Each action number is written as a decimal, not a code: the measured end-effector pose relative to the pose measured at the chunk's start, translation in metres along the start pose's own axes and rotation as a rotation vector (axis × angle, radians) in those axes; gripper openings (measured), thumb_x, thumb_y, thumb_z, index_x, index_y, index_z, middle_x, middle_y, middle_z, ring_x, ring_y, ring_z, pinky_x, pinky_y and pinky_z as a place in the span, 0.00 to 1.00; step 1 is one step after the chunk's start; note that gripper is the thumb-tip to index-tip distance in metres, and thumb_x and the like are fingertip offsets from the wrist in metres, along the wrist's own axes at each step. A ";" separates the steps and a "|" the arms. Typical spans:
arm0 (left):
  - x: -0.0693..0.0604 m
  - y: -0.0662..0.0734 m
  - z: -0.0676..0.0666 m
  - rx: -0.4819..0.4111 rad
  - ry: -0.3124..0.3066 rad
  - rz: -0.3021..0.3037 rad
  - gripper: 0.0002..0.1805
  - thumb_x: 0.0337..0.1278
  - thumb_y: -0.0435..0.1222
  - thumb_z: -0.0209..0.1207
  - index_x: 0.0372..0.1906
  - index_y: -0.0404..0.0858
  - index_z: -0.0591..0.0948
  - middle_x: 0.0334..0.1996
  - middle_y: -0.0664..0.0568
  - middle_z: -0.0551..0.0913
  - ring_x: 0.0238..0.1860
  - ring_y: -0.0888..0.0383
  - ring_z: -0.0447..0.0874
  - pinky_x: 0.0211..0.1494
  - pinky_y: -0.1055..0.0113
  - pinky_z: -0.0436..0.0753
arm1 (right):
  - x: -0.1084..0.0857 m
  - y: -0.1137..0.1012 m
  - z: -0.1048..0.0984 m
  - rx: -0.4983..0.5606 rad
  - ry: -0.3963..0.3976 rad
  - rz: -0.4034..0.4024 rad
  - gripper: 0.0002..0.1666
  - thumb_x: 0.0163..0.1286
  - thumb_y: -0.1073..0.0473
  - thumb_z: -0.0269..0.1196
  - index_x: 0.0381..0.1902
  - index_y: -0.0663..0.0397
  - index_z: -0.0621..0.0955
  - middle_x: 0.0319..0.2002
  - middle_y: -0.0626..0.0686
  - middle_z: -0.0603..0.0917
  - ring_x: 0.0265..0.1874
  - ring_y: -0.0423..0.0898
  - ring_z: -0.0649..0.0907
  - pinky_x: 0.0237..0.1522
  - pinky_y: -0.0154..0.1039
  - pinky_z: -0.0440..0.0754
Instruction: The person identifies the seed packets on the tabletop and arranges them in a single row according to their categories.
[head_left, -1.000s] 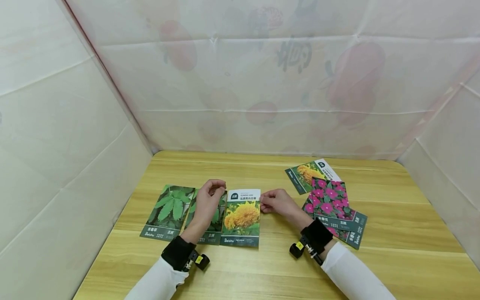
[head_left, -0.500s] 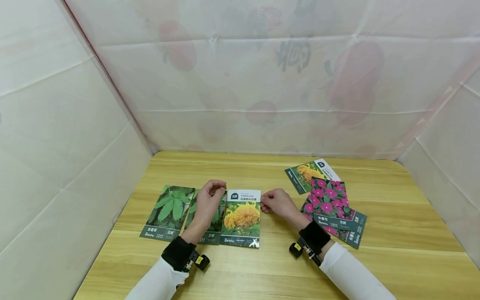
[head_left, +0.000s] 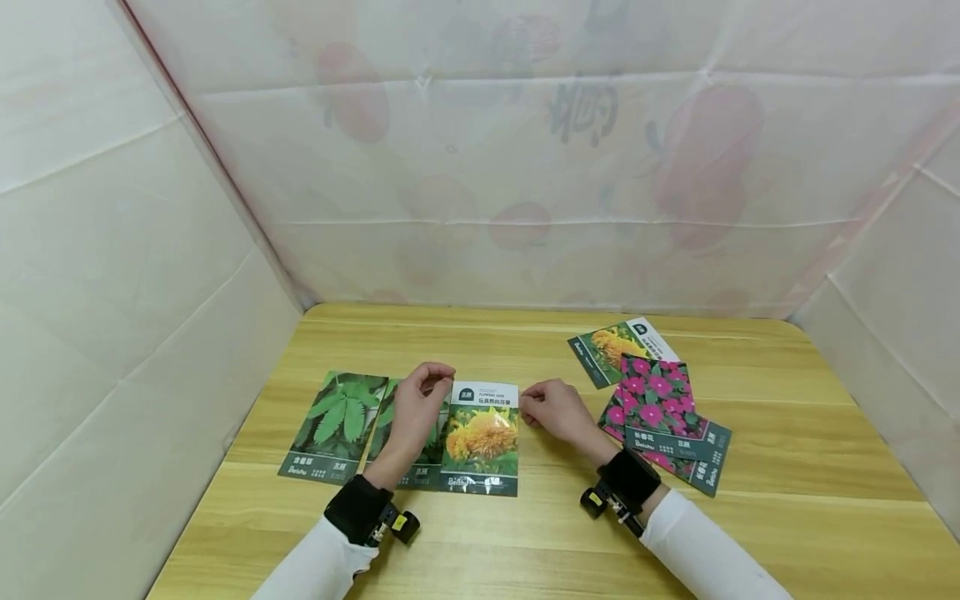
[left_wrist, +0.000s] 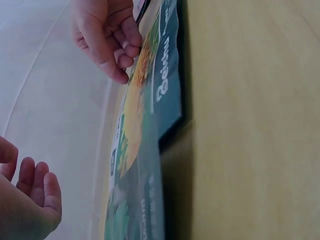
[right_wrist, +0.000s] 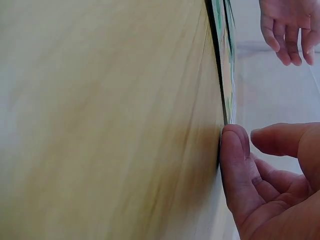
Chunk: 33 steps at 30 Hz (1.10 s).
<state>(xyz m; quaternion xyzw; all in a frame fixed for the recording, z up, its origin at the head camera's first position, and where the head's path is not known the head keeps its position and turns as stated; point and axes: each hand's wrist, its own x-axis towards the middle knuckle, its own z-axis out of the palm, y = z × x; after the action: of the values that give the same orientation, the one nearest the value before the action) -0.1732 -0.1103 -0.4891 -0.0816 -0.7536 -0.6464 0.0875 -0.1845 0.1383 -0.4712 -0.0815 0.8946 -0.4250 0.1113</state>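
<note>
In the head view a sunflower packet (head_left: 480, 437) lies upright at the centre, its left edge meeting a green-leaf packet (head_left: 420, 477). A second leaf packet (head_left: 339, 421) lies farther left. My left hand (head_left: 412, 417) is over the middle packet, partly covering it, fingers loosely bent and holding nothing; the left wrist view shows this hand (left_wrist: 32, 202) raised off the packets. At the sunflower packet's upper right edge is my right hand (head_left: 564, 412). In the right wrist view a fingertip of this hand (right_wrist: 272, 185) touches the packet's edge (right_wrist: 228, 95), with the thumb held apart.
To the right, a pink-flower packet (head_left: 658, 398) overlaps another pink-flower packet (head_left: 712, 458) and a tilted sunflower packet (head_left: 611, 343). They lie on the wooden table (head_left: 600, 554). Pale cloth walls (head_left: 465, 192) stand behind and at both sides.
Glare has appeared along the central sunflower packet's lower band. Both hands have stayed in nearly the same places, and the head view has shifted slightly.
</note>
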 end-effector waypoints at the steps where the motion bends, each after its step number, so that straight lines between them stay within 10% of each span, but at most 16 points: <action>1: 0.000 0.003 0.001 0.004 0.009 -0.009 0.14 0.74 0.42 0.54 0.54 0.38 0.80 0.53 0.37 0.80 0.54 0.50 0.80 0.57 0.56 0.82 | -0.001 0.000 -0.001 -0.019 0.003 -0.007 0.16 0.76 0.57 0.57 0.30 0.48 0.87 0.24 0.49 0.85 0.22 0.43 0.77 0.27 0.34 0.70; 10: 0.001 -0.005 0.001 0.102 0.000 0.146 0.12 0.76 0.41 0.53 0.53 0.40 0.81 0.50 0.46 0.81 0.49 0.55 0.79 0.52 0.62 0.79 | -0.003 0.000 -0.030 -0.141 0.173 -0.053 0.16 0.77 0.55 0.56 0.51 0.57 0.85 0.33 0.48 0.86 0.24 0.41 0.77 0.30 0.36 0.75; 17: -0.001 0.021 0.004 0.187 -0.007 0.207 0.09 0.75 0.37 0.53 0.47 0.42 0.83 0.46 0.50 0.80 0.44 0.56 0.80 0.47 0.63 0.82 | 0.005 0.013 -0.062 -0.376 0.343 -0.128 0.13 0.76 0.58 0.56 0.44 0.59 0.85 0.26 0.51 0.82 0.17 0.42 0.73 0.21 0.34 0.67; 26: 0.012 -0.051 0.004 0.309 -0.026 0.181 0.10 0.77 0.48 0.48 0.54 0.59 0.77 0.53 0.67 0.76 0.51 0.69 0.77 0.54 0.71 0.80 | 0.014 0.046 -0.075 -0.586 0.381 -0.150 0.21 0.71 0.55 0.66 0.55 0.65 0.82 0.50 0.65 0.82 0.41 0.58 0.84 0.36 0.49 0.83; 33: 0.013 -0.061 0.002 0.301 -0.040 0.182 0.10 0.77 0.48 0.48 0.55 0.59 0.77 0.54 0.66 0.76 0.52 0.67 0.76 0.55 0.69 0.80 | 0.016 0.052 -0.079 -0.667 0.334 -0.146 0.18 0.66 0.52 0.70 0.27 0.59 0.79 0.17 0.51 0.71 0.16 0.46 0.70 0.16 0.37 0.63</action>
<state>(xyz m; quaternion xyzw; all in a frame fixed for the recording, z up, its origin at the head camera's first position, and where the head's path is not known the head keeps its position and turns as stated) -0.2002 -0.1171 -0.5449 -0.1484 -0.8330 -0.5138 0.1417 -0.2237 0.2255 -0.4657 -0.1063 0.9815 -0.1248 -0.0992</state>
